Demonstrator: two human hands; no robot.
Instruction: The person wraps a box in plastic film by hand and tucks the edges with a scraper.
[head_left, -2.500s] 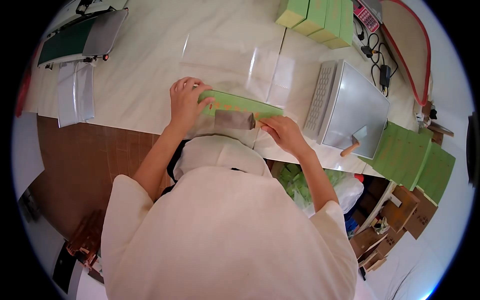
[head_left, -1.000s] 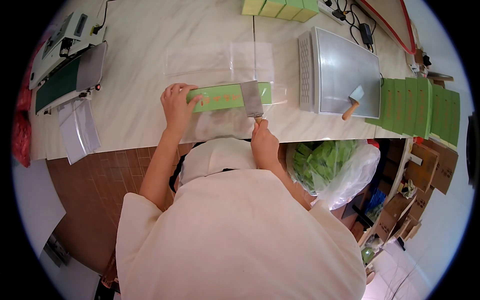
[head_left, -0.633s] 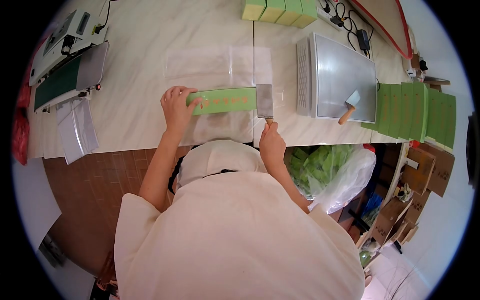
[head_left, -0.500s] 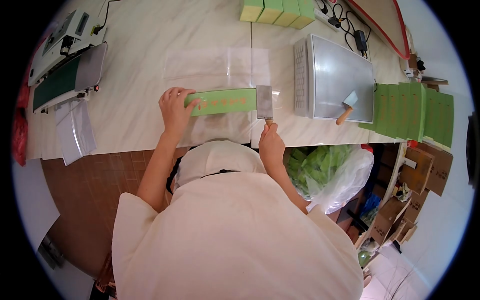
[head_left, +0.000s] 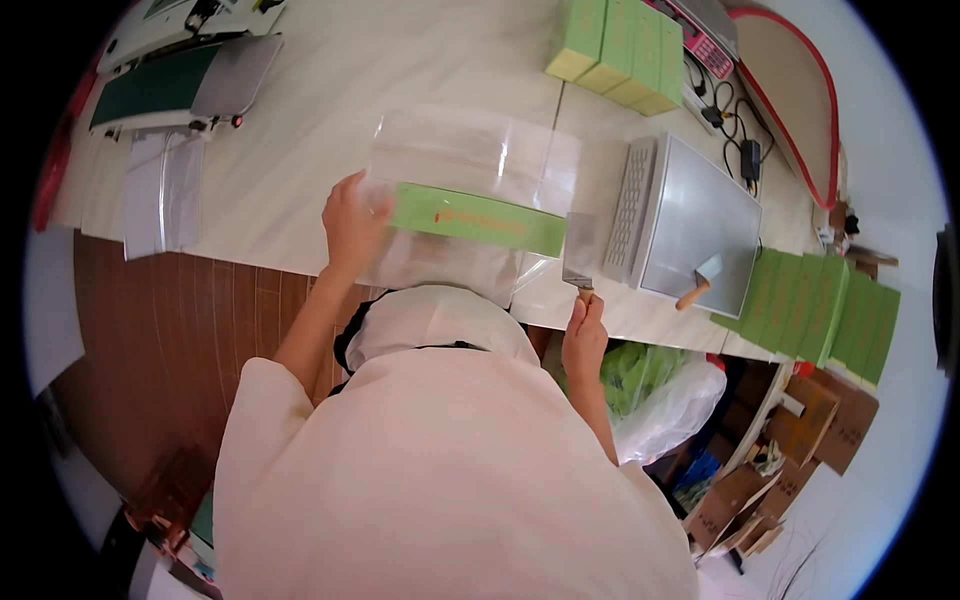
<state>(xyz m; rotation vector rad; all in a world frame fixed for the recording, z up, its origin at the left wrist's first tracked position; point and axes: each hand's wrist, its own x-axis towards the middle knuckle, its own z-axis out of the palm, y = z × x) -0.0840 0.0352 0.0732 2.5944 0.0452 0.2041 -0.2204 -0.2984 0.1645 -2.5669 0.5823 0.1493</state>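
A long green box [head_left: 480, 219] with orange lettering lies on clear plastic film [head_left: 455, 135] on the table. My left hand [head_left: 350, 228] is just off its left end, thumb and fingers apart and partly smeared by motion; whether a fingertip still touches the box is unclear. My right hand [head_left: 584, 338] grips the wooden handle of a scraper [head_left: 579, 245], its flat metal blade upright beside the box's right end.
Right of the scraper stands a metal-topped device [head_left: 705, 220] with a second scraper [head_left: 698, 282] on it. Green boxes stand in rows at the back [head_left: 620, 55] and far right [head_left: 800, 305]. A machine [head_left: 180, 85] occupies the back left. Below the table edge hangs a plastic bag [head_left: 665, 400].
My left hand has come away from its grip on the green box's left end. The scraper remains in my right hand by the box's other end. The whole view has turned somewhat.
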